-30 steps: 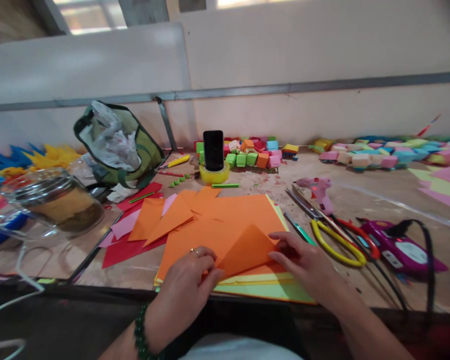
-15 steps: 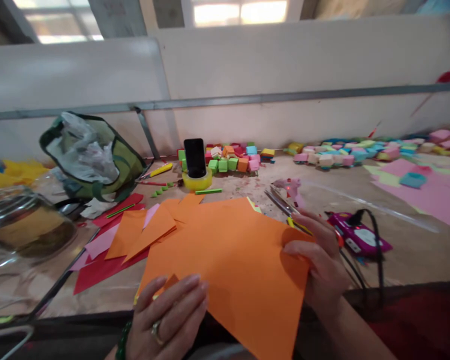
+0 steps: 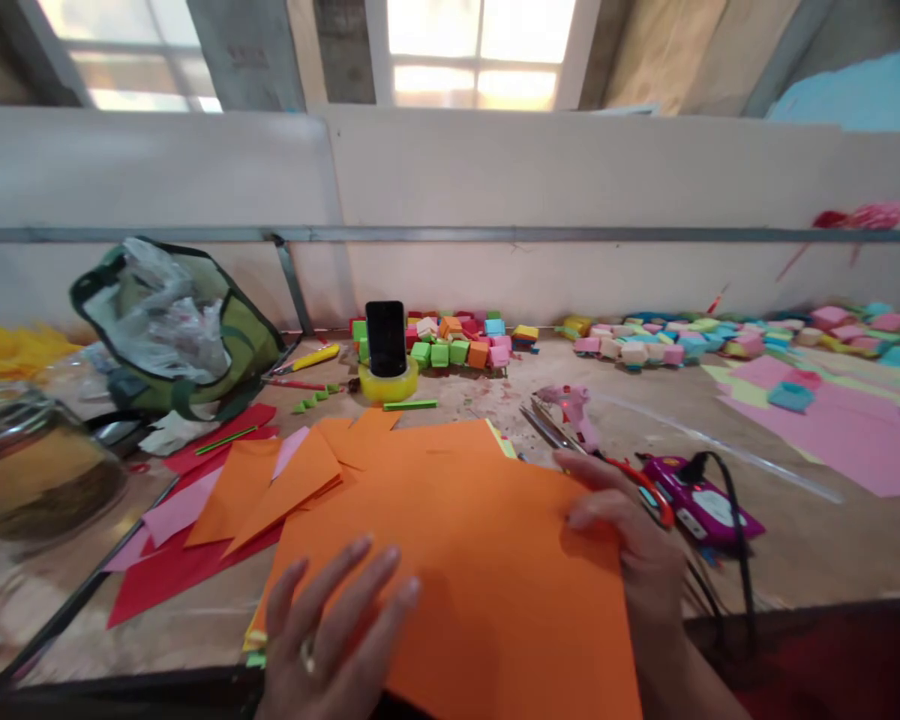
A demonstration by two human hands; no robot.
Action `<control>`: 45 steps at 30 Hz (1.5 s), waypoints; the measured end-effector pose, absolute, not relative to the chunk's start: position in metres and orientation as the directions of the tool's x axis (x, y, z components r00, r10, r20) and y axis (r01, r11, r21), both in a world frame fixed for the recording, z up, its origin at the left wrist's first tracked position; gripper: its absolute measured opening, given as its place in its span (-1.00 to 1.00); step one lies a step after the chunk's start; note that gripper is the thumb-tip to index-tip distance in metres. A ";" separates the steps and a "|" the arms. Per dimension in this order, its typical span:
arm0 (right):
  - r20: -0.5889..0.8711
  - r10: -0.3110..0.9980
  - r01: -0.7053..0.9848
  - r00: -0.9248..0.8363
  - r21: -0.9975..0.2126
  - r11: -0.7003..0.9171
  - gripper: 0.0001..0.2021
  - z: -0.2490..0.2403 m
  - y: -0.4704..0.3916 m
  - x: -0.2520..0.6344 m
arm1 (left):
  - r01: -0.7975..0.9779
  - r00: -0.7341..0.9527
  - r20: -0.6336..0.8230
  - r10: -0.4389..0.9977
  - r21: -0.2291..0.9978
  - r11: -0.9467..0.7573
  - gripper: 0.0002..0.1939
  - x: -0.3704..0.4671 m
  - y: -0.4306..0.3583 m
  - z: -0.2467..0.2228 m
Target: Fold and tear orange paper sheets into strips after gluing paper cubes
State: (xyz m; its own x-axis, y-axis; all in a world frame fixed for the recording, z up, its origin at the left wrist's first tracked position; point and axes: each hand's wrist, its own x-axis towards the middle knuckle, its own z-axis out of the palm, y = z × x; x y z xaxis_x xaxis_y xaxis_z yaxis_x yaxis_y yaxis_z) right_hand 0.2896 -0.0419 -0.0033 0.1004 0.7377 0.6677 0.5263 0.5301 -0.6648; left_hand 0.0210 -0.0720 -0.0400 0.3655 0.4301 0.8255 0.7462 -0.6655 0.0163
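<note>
A large sheet of orange paper (image 3: 495,580) lies over a stack of sheets at the table's front edge and hangs past it. My right hand (image 3: 634,540) pinches its right side between thumb and fingers. Over the sheet's lower left, my left hand (image 3: 337,630) has its fingers spread, a ring on one of them; whether the fingertips touch the paper I cannot tell. Left of the sheet are folded orange pieces (image 3: 289,490) and red paper (image 3: 161,580). Beyond my right hand are scissors with red handles (image 3: 649,490) and a pink glue gun (image 3: 570,410).
A phone (image 3: 386,335) stands in a yellow tape roll (image 3: 390,382). Behind it sit small colourful paper blocks (image 3: 457,350). A purple power strip (image 3: 701,500) with a black cable lies right, pink sheets (image 3: 832,430) farther off. Left are a green bag (image 3: 247,340) and a glass jar (image 3: 37,470).
My left hand's fingers have spread apart and moved slightly. The orange sheet's near right part has swung a little to the right with my right hand. The camera view has tilted up.
</note>
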 end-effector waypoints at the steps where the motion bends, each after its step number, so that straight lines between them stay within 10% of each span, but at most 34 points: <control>1: 0.633 0.774 0.561 0.008 -0.644 0.520 -0.88 -0.006 -0.039 0.292 | 0.772 0.337 0.802 0.493 0.064 -0.633 -0.61 0.018 -0.069 -0.038; 7: 0.378 0.805 0.726 -0.457 -0.364 0.584 -0.63 -0.023 -0.031 0.301 | 0.851 0.402 0.450 0.797 0.139 -0.507 -0.50 0.005 -0.055 -0.034; 11: 0.168 0.828 0.722 -0.535 -0.418 0.551 -0.62 -0.013 -0.040 0.302 | 0.864 0.429 0.221 0.876 0.182 -0.470 -0.55 0.007 -0.060 -0.015; 19: 0.063 0.897 0.733 -0.438 -0.552 0.397 -0.77 -0.006 -0.043 0.306 | 0.671 0.445 0.057 0.894 0.640 -0.375 -0.78 0.031 -0.052 0.003; 36: -0.041 0.986 0.942 -0.160 -0.305 0.140 -0.65 0.007 0.000 0.247 | 0.836 0.321 -0.077 0.944 0.492 -0.244 -0.79 0.039 -0.001 -0.003; 45: -0.038 0.969 0.856 -0.246 -0.478 0.198 -0.67 0.004 0.010 0.251 | 0.838 0.323 0.029 0.946 0.455 -0.300 -0.81 0.036 -0.014 -0.009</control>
